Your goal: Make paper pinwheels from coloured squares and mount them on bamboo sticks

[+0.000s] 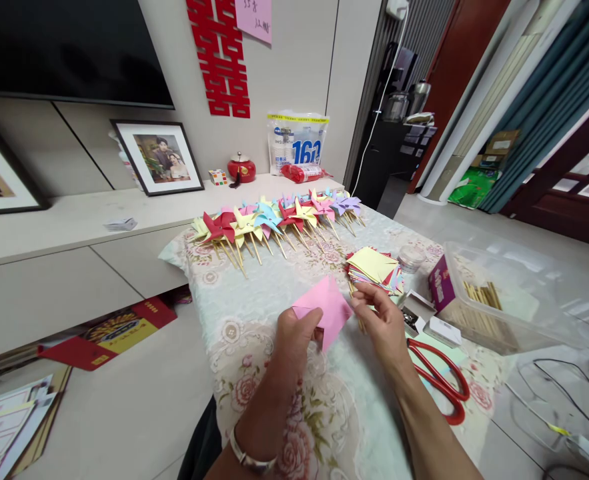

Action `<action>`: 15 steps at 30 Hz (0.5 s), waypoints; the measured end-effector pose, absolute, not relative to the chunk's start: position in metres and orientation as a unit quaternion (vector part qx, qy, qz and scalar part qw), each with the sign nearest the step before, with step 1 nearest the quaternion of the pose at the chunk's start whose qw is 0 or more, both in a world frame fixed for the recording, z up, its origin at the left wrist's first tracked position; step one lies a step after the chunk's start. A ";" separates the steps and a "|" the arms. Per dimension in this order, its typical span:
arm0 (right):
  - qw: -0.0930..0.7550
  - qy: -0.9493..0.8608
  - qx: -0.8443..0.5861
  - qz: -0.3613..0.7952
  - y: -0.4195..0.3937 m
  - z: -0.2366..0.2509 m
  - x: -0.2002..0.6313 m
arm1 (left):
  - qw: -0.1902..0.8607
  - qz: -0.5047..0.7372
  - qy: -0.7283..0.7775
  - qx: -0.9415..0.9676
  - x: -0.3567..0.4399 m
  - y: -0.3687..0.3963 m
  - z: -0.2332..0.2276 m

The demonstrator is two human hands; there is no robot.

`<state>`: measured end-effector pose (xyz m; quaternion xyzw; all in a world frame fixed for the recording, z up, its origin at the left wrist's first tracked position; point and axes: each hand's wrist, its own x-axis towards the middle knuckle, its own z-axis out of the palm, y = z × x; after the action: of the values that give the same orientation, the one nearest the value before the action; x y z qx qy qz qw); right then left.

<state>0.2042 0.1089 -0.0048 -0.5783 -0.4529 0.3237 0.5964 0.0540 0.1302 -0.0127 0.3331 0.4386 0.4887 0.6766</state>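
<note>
My left hand (299, 330) grips a square of pink paper (330, 308), thumb on top, above the flowered tablecloth (269, 400). At the paper's right corner, the bent fingers of my right hand (377, 313) pinch its edge. Thin wooden sticks (361, 326) show partly beneath that hand. Just beyond it lies a stack of coloured paper (373, 267), yellow on top. Red-handled scissors (441, 383) rest beside my right forearm, their blades hidden. Finished paper pinwheels (279, 220) on sticks lie in a row along the table's far side.
Right of my hands are a small open box of metal pieces (414, 317), a white box (443, 331), a roll of clear tape (411, 257) and a plastic bin (524, 327) holding sticks. Behind the table runs a white cabinet (69, 230) with a framed photo (159, 157).
</note>
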 end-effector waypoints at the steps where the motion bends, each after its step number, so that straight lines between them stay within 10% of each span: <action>1: 0.598 -0.442 -0.571 0.349 0.110 -0.005 0.206 | 0.683 0.480 0.436 0.336 0.054 0.130 -0.011; 15: 0.526 -0.385 -0.485 0.583 0.105 0.005 0.207 | 0.710 0.392 0.415 0.412 0.050 0.128 -0.010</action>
<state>0.2067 0.1052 0.0051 -0.4854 -0.3847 0.5830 0.5258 0.0498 0.1276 -0.0101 0.4122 0.4150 0.3917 0.7103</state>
